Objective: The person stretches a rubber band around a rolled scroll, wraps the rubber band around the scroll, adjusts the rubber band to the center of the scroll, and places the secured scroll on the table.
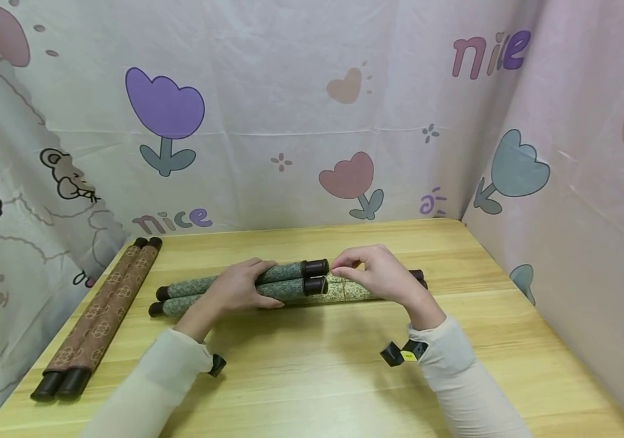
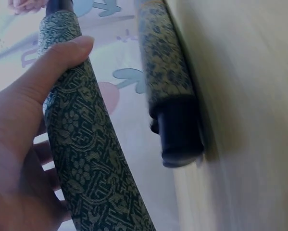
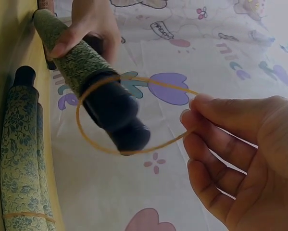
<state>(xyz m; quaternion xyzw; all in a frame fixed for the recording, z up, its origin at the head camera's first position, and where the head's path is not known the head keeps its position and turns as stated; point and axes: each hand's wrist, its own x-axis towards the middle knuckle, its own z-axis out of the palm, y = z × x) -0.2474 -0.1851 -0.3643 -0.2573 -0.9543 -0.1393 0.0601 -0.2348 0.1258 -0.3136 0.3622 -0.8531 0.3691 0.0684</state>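
Cream sleeves [image 1: 471, 377] rise from the bottom edge; beyond, the right hand's [image 1: 380, 277] fingers pinch a rubber band [image 3: 78, 115], the left hand [image 1: 238, 286] grasping a twin-rolled green brocade scroll [image 1: 287, 289] mid-frame. Its long axis runs left to right, slightly rising, dark knobs [image 1: 314, 267] rightmost; keeping the loop wide and square to that axis should help it clear both.

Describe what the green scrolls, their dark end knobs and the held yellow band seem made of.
Green scrolls: outside probably matte brocade, from the woven-looking pattern. Dark end knobs: plastic or lacquered wood, smooth with soft highlights. Yellow band: likely rubber, smooth, judging by its thin loop.
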